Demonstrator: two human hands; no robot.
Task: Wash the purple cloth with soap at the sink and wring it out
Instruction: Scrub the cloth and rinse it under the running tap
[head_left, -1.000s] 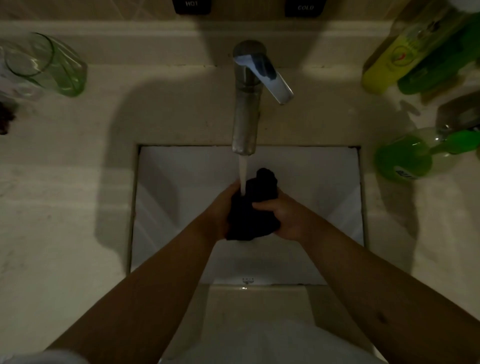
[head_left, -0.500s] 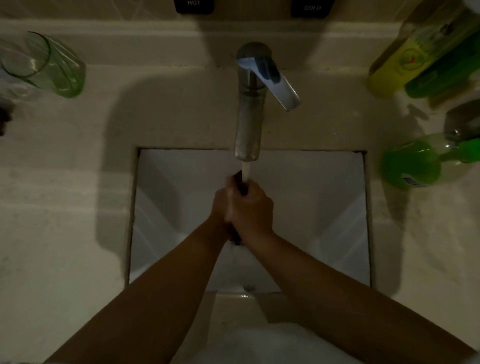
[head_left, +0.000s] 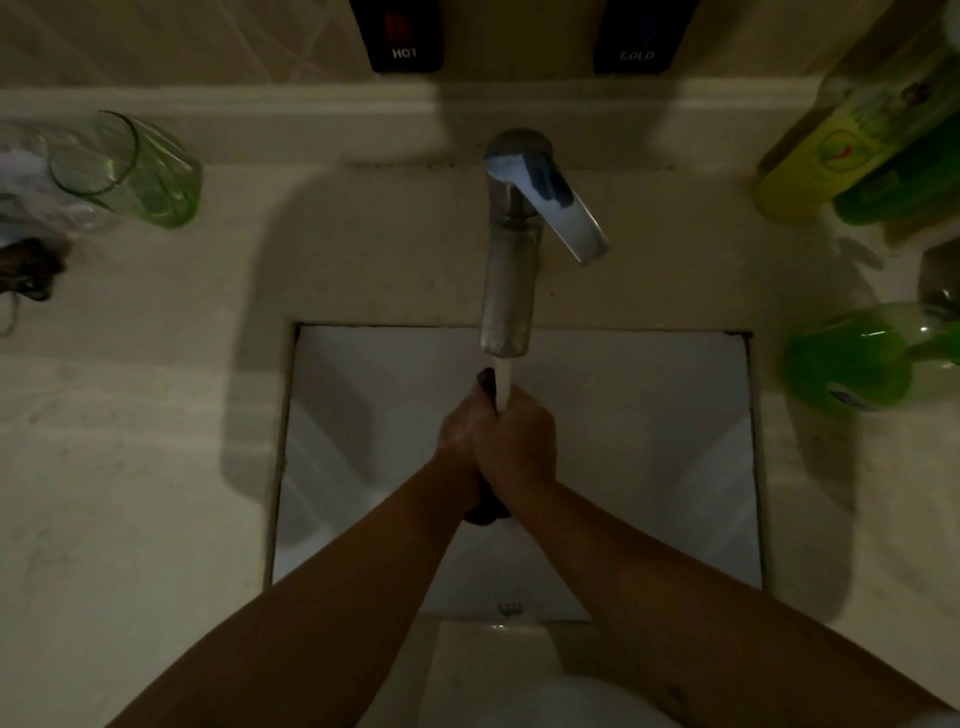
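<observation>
Under the running faucet (head_left: 511, 249), the dark cloth (head_left: 485, 506) is gripped tightly between left hand (head_left: 460, 431) and right hand (head_left: 519, 441) over the sink (head_left: 649, 467).

Tap (head_left: 511, 260) behind sink (head_left: 675, 415); glass (head_left: 130, 171) far left, bottles (head_left: 841, 156) far right

Two hands (head_left: 498, 441), one cloth (head_left: 485, 512), one faucet (head_left: 511, 249), three green bottles (head_left: 852, 358), one glass (head_left: 140, 171).

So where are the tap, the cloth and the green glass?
Tap (head_left: 508, 291): head view, on the spout's metal barrel.
Cloth (head_left: 485, 512): head view, on the dark end poking out below the hands.
Green glass (head_left: 156, 182): head view, on its side wall.
</observation>
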